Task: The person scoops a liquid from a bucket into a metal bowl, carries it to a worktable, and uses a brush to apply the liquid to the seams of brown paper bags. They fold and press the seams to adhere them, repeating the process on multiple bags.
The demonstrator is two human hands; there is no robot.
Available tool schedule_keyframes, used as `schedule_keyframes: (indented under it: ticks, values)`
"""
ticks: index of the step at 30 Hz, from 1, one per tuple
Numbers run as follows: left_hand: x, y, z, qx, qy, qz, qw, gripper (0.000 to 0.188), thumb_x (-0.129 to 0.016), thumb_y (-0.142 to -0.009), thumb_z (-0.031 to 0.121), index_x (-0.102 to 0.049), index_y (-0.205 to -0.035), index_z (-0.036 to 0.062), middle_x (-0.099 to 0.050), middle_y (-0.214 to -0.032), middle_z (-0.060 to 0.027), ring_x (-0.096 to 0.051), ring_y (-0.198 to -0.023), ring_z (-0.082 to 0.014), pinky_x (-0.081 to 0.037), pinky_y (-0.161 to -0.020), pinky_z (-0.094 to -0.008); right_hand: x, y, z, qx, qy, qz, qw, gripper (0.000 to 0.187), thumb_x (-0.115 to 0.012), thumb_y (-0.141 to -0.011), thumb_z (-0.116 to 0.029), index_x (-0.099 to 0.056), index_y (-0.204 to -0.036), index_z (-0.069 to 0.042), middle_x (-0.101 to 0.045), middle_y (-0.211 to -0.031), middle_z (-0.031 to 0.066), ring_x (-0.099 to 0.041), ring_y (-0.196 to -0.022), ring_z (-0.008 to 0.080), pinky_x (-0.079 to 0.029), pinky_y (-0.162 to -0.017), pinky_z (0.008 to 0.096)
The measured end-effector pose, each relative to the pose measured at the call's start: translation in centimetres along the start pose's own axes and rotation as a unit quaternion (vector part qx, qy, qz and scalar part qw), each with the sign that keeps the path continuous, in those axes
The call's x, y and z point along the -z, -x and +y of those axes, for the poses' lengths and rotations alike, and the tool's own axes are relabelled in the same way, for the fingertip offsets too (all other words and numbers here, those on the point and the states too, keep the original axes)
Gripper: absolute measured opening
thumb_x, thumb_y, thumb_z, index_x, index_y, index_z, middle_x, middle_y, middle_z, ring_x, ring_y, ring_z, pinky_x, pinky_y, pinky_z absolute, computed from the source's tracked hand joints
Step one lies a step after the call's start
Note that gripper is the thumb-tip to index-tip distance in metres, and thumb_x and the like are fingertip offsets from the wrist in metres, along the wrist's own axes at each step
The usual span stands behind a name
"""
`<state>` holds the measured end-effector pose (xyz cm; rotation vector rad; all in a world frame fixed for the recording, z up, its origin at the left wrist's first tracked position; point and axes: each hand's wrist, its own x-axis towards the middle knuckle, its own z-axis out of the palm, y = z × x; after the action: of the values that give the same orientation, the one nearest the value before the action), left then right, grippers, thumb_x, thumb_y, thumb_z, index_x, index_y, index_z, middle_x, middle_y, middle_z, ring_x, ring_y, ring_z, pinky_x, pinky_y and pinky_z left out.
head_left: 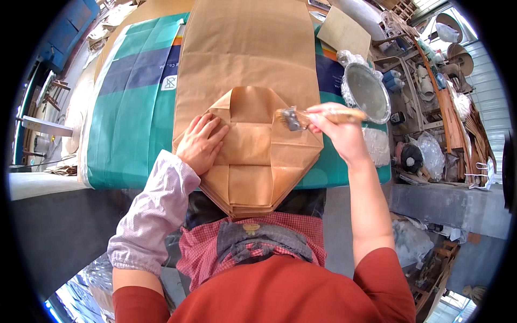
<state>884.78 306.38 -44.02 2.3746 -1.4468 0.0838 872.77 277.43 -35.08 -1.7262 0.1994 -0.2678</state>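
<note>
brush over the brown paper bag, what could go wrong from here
The brush in the right hand appears to be over the right side of the top paper bag, so any drip might mark it. The left hand lies on the opposite side, and a push there could shift the bag. The bowl stands close to the right hand, which might bump it.

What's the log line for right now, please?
Left hand: resting on brown paper stack | Right hand: holding brush at right flap, contact unclear | Bowl: right of stack
</note>
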Motion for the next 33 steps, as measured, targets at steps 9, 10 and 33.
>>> schedule_keyframes:
  ticks: [9, 10, 33]
  values:
    - [-1.0, -0.3, -0.5, 0.004, -0.001, -0.022, 1.000, 0.040, -0.054, -0.085, 0.015, -0.056, -0.124, 0.0073, -0.044, -0.136, -0.0171, -0.035, -0.130, -0.0362, -0.025, -0.111, -0.0480, -1.8, -7.7, 5.7, -0.023, 0.109, 0.000, 0.994, 0.010, -0.069, -0.078, -0.007, -0.065, -0.076, 0.002, -0.064, -0.065, 0.0037, -0.059, -0.061, 0.0093, -0.047, -0.056, 0.0241]
    - [-1.0, -0.1, -0.5, 0.005, 0.003, -0.023, 1.000, 0.040, -0.054, -0.085, 0.015, -0.056, -0.124, 0.0077, -0.045, -0.136, -0.0169, -0.035, -0.131, -0.0361, -0.025, -0.111, -0.0481, -1.8, -7.6, 5.4, -0.018, 0.094, 0.008, 0.995, 0.010, -0.069, -0.078, -0.008, -0.065, -0.077, 0.002, -0.064, -0.065, 0.0040, -0.059, -0.061, 0.0089, -0.047, -0.056, 0.0241]
    - [-1.0, -0.2, 0.4, 0.068, 0.068, 0.074, 0.993, 0.028, -0.066, -0.074, 0.013, -0.056, -0.097, 0.0016, -0.053, -0.108, -0.0174, -0.048, -0.108, -0.0372, -0.042, -0.091, -0.0428, -0.1, 5.1, 0.2, 0.182, 0.313, -0.010, 0.932, 0.023, -0.065, -0.079, 0.002, -0.066, -0.102, -0.001, -0.062, -0.099, 0.0123, -0.064, -0.083, 0.0230, -0.052, -0.070, 0.0300]
